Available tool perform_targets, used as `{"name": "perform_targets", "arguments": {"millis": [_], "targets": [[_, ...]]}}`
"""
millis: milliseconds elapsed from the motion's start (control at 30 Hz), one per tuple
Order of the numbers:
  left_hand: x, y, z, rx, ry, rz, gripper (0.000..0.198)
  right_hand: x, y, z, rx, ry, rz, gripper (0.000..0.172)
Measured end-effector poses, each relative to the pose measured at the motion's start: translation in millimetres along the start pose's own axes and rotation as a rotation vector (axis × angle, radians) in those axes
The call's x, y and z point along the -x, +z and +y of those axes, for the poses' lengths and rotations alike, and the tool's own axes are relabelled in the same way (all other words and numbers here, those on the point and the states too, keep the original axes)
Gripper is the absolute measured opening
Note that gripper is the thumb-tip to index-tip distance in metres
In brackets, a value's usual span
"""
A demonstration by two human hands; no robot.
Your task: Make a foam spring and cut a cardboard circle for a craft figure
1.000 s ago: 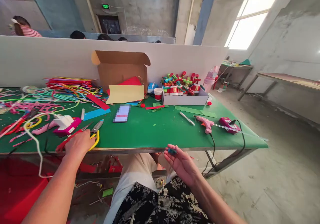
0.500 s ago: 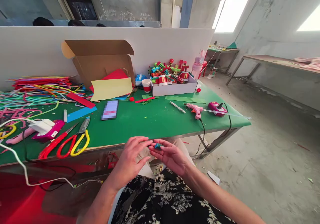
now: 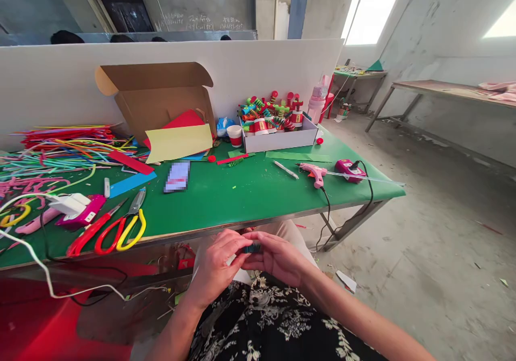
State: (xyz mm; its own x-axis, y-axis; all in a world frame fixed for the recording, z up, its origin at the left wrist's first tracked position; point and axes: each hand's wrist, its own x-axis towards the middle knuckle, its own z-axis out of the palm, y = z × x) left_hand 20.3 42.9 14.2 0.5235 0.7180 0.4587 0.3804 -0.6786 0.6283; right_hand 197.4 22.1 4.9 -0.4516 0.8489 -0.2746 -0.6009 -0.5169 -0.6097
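Between my two hands, just in front of the table's near edge, is a small dark blue-green paper spring (image 3: 252, 247) with accordion-like folds. My left hand (image 3: 221, 256) pinches its left end with thumb and fingertips. Around its right end curl the fingers of my right hand (image 3: 278, 256), which hide part of it. A similar green folded paper spring (image 3: 237, 161) lies on the green table (image 3: 209, 202), beside a red paper strip (image 3: 233, 159).
At the right lie a pink glue gun (image 3: 314, 173), a white pen (image 3: 286, 170) and a magenta socket block (image 3: 350, 171). Pliers (image 3: 135, 216) and scissors (image 3: 94, 229) lie front left. Behind stands a white box (image 3: 282, 142) of paper-cup figures. A phone (image 3: 177, 177) lies mid-table.
My hands have come lower and closer together around the paper spring. My left fingers, spread before, now pinch its end, and more of its folds show.
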Motion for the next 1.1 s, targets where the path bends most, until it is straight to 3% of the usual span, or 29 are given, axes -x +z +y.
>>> {"name": "perform_targets", "arguments": {"millis": [167,267,400,667,867,967,1100], "targets": [[1.1,-3.8,-0.2,0.006,0.004,0.091,0.017,4.7,4.6,-5.2,0.243,-0.176,0.13,0.041],[2.0,-4.0,-0.4,0.008,0.004,0.114,0.016,4.4,3.3,-4.7,0.329,-0.203,0.177,0.036],[3.3,-4.2,-2.2,0.012,-0.011,0.141,0.016,2.4,-1.7,-4.7,0.392,-0.237,0.198,0.028],[6.3,-9.2,-9.4,0.029,0.004,0.205,0.017,3.0,-11.1,-11.1,0.513,-0.331,0.193,0.028],[4.7,-8.3,-6.1,0.023,0.015,0.183,0.019,4.2,-11.2,-11.4,0.477,-0.286,0.148,0.039],[2.3,-5.3,-2.3,0.02,0.035,0.158,0.019,5.5,-7.4,-10.9,0.413,-0.221,0.137,0.048],[1.0,-0.5,0.3,0.047,0.046,0.116,0.018,4.1,-6.0,-4.9,0.234,-0.07,0.062,0.046]]}}
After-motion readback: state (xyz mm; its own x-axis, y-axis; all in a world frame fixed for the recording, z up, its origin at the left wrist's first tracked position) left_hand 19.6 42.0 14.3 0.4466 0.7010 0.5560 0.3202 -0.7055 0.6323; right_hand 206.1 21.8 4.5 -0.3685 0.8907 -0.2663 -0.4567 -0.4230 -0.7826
